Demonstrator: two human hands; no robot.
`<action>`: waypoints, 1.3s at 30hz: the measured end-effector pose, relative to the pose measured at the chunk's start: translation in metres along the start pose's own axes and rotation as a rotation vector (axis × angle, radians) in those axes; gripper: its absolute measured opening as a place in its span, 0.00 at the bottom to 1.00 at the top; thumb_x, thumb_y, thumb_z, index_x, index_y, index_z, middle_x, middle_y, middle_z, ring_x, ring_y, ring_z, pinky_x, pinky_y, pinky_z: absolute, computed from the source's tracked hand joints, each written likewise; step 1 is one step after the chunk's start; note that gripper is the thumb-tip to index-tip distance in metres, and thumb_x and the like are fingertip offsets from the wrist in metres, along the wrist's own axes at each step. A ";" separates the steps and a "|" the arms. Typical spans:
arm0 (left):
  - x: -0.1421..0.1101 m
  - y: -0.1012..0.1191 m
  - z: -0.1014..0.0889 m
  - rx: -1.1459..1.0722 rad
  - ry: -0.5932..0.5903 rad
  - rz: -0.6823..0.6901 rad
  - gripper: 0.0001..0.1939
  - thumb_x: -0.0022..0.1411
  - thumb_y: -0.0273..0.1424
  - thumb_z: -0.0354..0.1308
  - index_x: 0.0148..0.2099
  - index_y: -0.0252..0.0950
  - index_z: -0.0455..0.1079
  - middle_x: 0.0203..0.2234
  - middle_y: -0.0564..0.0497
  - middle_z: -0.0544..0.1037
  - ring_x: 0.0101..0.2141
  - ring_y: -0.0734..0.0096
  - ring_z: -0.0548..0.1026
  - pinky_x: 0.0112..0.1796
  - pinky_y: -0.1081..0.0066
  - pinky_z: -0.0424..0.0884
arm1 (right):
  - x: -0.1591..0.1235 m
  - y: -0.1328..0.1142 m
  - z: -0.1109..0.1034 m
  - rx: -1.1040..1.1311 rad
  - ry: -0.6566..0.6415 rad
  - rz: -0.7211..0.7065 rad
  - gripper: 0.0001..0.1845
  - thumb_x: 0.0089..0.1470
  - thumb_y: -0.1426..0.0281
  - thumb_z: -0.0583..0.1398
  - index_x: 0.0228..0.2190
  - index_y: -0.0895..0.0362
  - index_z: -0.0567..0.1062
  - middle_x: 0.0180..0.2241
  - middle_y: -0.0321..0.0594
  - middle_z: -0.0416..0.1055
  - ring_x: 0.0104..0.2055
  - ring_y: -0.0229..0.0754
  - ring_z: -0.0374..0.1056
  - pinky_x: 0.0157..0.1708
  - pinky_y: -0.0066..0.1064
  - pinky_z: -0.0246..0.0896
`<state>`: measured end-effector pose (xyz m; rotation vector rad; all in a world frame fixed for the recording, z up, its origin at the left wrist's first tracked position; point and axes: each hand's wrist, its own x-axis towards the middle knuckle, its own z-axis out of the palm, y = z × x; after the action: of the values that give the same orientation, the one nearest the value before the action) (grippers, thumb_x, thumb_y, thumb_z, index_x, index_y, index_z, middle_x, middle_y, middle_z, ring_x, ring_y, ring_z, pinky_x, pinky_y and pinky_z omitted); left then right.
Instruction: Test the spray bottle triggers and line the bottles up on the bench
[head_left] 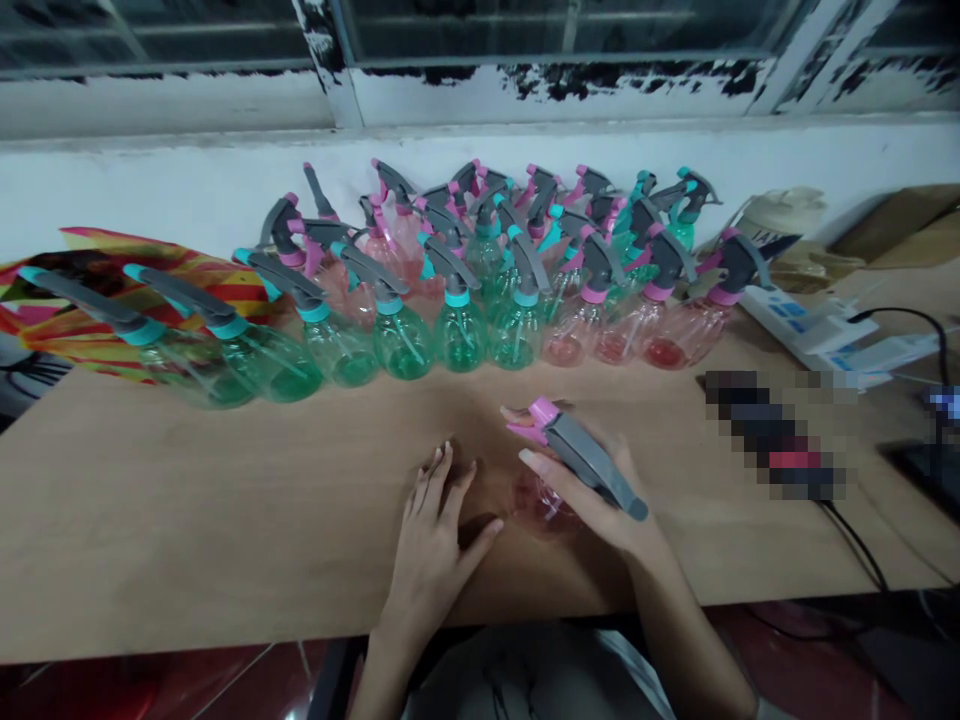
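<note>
A spray bottle [546, 508] with a clear pink body and a grey and pink trigger head stands near the front of the wooden table [247, 520]. My right hand [592, 490] is wrapped round its neck, just under the head. To the left of the bottle, my left hand [439, 535] rests on the tabletop with its fingers spread, holding nothing. Farther back is a front row of more spray bottles, green ones such as this green bottle [405, 345] on the left and pink ones such as this pink bottle [619, 340] on the right.
Several more spray bottles crowd behind the front row, against the white wall [187, 170]. A colourful patterned cloth or bag [97, 345] lies at the left. On the right are a white power strip [810, 325], a blurred-out dark object [772, 435] with a cable, and brown wrapping [900, 225].
</note>
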<state>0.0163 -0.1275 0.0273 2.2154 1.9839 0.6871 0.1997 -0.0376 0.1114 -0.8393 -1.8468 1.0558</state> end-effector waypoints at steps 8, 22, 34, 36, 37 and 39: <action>0.002 -0.001 0.000 0.011 0.023 0.020 0.26 0.65 0.40 0.55 0.61 0.35 0.58 0.63 0.38 0.54 0.62 0.50 0.55 0.56 0.50 0.56 | 0.005 -0.002 0.003 -0.045 0.074 -0.128 0.11 0.54 0.70 0.61 0.41 0.53 0.74 0.38 0.38 0.74 0.42 0.43 0.71 0.42 0.35 0.64; 0.001 -0.001 -0.002 0.028 0.025 0.029 0.26 0.65 0.40 0.53 0.62 0.36 0.57 0.63 0.40 0.56 0.62 0.50 0.55 0.56 0.48 0.57 | -0.003 0.005 -0.009 -0.090 0.114 -0.050 0.14 0.54 0.69 0.61 0.44 0.53 0.74 0.43 0.41 0.74 0.48 0.45 0.70 0.48 0.38 0.64; 0.002 -0.004 0.001 0.064 0.052 0.068 0.25 0.66 0.40 0.52 0.61 0.35 0.58 0.63 0.39 0.56 0.61 0.50 0.56 0.56 0.48 0.58 | -0.007 0.014 -0.016 -0.172 0.170 -0.009 0.21 0.47 0.64 0.66 0.45 0.50 0.73 0.40 0.38 0.75 0.34 0.42 0.73 0.33 0.33 0.70; 0.002 -0.004 0.001 0.064 0.050 0.074 0.25 0.66 0.39 0.52 0.61 0.35 0.58 0.63 0.39 0.56 0.61 0.50 0.56 0.56 0.48 0.57 | -0.006 0.015 -0.013 -0.188 0.178 -0.043 0.18 0.48 0.64 0.65 0.43 0.50 0.73 0.41 0.39 0.75 0.38 0.45 0.73 0.38 0.36 0.70; 0.002 -0.004 0.001 0.060 0.049 0.076 0.25 0.66 0.39 0.52 0.61 0.34 0.58 0.63 0.39 0.56 0.61 0.50 0.56 0.56 0.48 0.57 | -0.006 0.015 -0.012 -0.191 0.177 -0.052 0.17 0.50 0.65 0.64 0.43 0.50 0.73 0.43 0.40 0.74 0.42 0.46 0.72 0.40 0.37 0.69; 0.002 -0.003 0.000 0.054 0.049 0.076 0.25 0.66 0.39 0.52 0.61 0.34 0.59 0.63 0.39 0.56 0.61 0.49 0.56 0.56 0.48 0.57 | -0.005 0.013 -0.011 -0.186 0.169 -0.054 0.16 0.52 0.66 0.63 0.44 0.50 0.73 0.44 0.40 0.74 0.46 0.47 0.71 0.44 0.38 0.67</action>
<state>0.0135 -0.1249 0.0264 2.3381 1.9723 0.7115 0.2137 -0.0325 0.1011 -0.9509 -1.8319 0.7637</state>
